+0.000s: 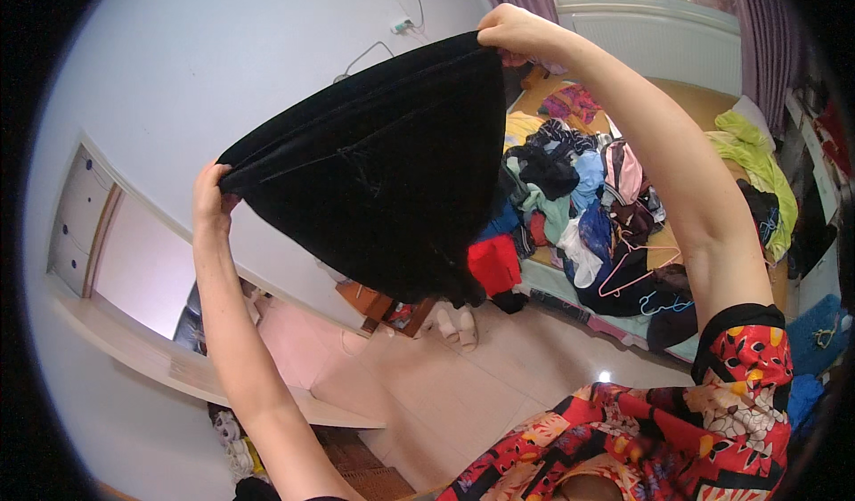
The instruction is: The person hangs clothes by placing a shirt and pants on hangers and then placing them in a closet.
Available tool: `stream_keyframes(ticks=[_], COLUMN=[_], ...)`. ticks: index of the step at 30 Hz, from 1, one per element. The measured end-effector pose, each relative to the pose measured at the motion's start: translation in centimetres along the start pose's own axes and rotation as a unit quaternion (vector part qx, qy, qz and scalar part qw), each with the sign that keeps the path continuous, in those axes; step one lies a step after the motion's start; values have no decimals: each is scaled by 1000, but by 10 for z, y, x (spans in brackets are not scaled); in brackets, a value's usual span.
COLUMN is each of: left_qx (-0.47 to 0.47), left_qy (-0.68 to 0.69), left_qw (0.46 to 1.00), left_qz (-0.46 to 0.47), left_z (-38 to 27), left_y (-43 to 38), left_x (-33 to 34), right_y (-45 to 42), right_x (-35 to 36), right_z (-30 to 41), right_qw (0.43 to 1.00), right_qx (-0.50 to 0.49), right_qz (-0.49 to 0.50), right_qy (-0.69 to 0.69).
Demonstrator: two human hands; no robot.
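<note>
A black cloth garment (387, 167) is stretched out in the air between my two raised hands. Its left upper corner is gripped by my left hand (215, 194), and my right hand (511, 30), higher up, pinches the other corner. The fabric hangs wide and loose below a seamed upper band, its lower end bunched. Behind it to the right, a heap of mixed clothes (588, 187) lies on a bed, with a pink hanger (634, 270) and a light blue hanger (661, 302) near its front edge.
A red cloth (494, 264) hangs at the bed's corner. White slippers (457, 326) stand on the tiled floor (461, 387) beside an orange-brown box (364, 300). Yellow-green fabric (755, 160) lies at the bed's far right. On the left a pale ledge (167, 367) runs along the wall.
</note>
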State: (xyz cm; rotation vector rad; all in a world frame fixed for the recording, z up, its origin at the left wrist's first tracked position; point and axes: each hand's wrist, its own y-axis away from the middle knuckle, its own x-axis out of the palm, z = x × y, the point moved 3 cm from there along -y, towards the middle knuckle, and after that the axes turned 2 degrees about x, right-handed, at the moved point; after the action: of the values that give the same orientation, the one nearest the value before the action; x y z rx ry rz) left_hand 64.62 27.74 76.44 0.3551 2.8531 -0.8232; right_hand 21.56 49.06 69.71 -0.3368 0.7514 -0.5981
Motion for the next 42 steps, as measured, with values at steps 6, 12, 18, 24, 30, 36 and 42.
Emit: stream_keyframes(ticks=[6, 12, 18, 24, 30, 36, 42], left_qx=[179, 229, 28, -96, -89, -18, 9], left_qy=[-324, -519, -134, 405, 449, 305, 239], left_qw=[929, 819, 990, 909, 878, 940, 965], left_qz=[11, -86, -22, 35, 142, 152, 105], left_z=[-70, -94, -43, 34, 70, -2, -28], left_y=[-10, 5, 33, 74, 121, 112, 118], left_x=[-14, 5, 34, 62, 60, 136, 156], right_y=[-28, -18, 12, 85, 142, 194, 247], right_x=[-14, -18, -2, 42, 59, 121, 178], right_z=[19, 40, -26, -126, -151, -94, -52], right_qw=[932, 945, 995, 684, 636, 813, 853], right_qx=[-181, -143, -17, 129, 126, 177, 112], right_qz=[-191, -208, -68, 20, -28, 156, 211], right_qy=[248, 208, -75, -718, -761, -532, -463])
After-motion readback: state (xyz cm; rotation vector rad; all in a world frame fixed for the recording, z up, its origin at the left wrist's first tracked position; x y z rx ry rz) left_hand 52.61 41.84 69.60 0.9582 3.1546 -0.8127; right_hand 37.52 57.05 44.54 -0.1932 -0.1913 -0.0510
